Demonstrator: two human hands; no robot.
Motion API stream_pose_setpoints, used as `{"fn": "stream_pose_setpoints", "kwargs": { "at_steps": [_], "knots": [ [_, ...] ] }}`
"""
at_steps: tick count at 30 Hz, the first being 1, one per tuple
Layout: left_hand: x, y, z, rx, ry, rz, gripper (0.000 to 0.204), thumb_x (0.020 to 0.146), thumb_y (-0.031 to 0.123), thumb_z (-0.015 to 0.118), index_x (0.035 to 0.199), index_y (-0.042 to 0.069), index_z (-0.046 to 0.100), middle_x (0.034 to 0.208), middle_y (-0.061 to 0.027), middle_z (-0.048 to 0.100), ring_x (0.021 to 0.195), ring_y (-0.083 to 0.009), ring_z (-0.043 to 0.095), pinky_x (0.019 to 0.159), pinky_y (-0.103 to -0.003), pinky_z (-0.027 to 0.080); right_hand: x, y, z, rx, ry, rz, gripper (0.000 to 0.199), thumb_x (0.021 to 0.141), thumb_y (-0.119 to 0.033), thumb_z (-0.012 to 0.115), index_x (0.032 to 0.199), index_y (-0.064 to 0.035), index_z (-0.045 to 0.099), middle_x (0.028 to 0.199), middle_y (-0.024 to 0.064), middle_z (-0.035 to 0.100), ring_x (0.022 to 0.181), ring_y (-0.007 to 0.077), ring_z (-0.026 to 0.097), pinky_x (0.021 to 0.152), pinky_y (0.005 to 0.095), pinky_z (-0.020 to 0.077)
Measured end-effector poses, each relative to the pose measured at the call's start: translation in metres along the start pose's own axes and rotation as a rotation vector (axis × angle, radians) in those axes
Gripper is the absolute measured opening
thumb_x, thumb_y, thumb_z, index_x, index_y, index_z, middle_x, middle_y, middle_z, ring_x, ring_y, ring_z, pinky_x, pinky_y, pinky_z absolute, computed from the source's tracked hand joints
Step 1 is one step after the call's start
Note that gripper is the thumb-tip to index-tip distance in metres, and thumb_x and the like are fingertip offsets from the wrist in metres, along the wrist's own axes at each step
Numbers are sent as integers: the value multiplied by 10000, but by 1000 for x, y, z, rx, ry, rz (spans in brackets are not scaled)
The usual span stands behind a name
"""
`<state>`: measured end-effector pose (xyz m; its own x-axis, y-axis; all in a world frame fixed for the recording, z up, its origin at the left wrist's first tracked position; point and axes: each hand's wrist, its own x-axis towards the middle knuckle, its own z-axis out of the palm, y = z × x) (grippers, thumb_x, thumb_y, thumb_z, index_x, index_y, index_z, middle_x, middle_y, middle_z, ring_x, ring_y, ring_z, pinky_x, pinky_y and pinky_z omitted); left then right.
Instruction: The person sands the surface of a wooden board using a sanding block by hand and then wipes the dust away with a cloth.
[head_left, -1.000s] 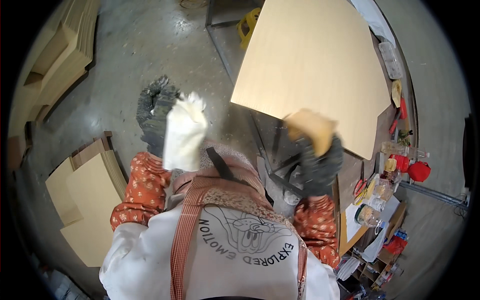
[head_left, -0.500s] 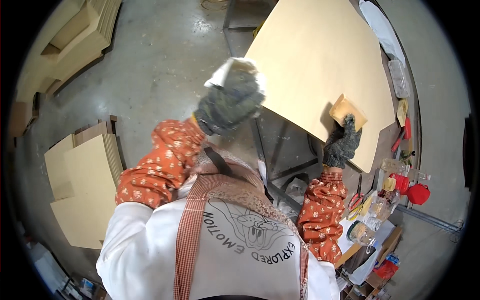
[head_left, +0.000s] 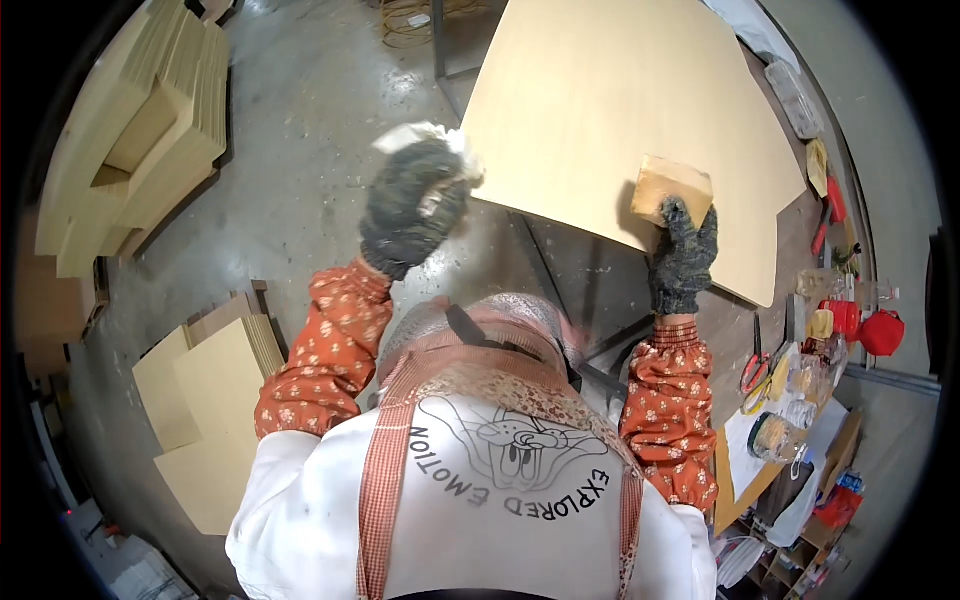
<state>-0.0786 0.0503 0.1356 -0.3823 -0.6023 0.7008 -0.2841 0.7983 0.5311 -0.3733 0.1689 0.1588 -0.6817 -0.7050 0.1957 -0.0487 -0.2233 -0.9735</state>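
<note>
A large pale wooden board lies across a workbench ahead of me. My right hand, in a dark knit glove, grips a tan sanding block pressed on the board's near edge. My left hand, also gloved, is raised at the board's left corner and clutches a crumpled white cloth. My orange patterned sleeves and white apron fill the lower middle.
Stacked pale boards stand at the left, and more cut panels lie on the concrete floor at the lower left. A cluttered side bench at the right holds red tools, jars and scissors. Metal bench legs show under the board.
My left hand with the cloth rose and moved right to the board's left corner. My right hand carried the block up onto the board's near edge.
</note>
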Motion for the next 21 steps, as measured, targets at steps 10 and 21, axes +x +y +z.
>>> {"fn": "stream_pose_setpoints", "kwargs": {
  "at_steps": [10,21],
  "knots": [
    [-49,-67,-29,108,73,-327,233,786,98,693,997,40,614,998,-93,637,892,-190,623,799,-304,499,-75,-24,63,-670,-344,-469,385,750,-196,734,1048,-7,581,921,133,635,816,235,626,711,331,511],
    [-75,-55,-25,30,-77,-324,218,790,66,676,1001,35,633,1023,-90,626,917,-188,619,804,-297,497,-81,-32,113,-948,-440,-807,372,693,-242,707,980,-25,615,804,109,610,721,284,591,650,365,476]
  ]
}}
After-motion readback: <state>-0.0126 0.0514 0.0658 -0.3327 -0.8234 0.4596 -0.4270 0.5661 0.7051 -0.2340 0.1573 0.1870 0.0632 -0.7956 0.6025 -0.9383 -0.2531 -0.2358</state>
